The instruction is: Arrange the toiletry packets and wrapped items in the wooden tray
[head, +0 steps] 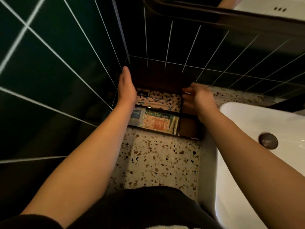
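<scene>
The wooden tray (189, 138) sits on the terrazzo counter in the corner of the tiled walls, split by dark dividers. Patterned packets (162, 99) fill its far left compartment. The near left one holds a blue-grey packet (138, 115), an orange packet (158, 124) and a green-yellow wrapped item (173, 125). The near right compartment (188, 128) shows bare wood. A dark wooden panel (161, 76) stands at the tray's far side. My left hand (126, 87) lies flat against the tray's left side, fingers straight. My right hand (198, 100) curls its fingers over the divider at the far right compartment, hiding the inside.
Dark green tiled walls (49, 63) close in at the left and behind. A white sink (257, 129) with a metal drain (268, 140) borders the tray on the right. Terrazzo counter (161, 162) stretches in front of the tray. A dark mirror frame (214, 14) hangs above.
</scene>
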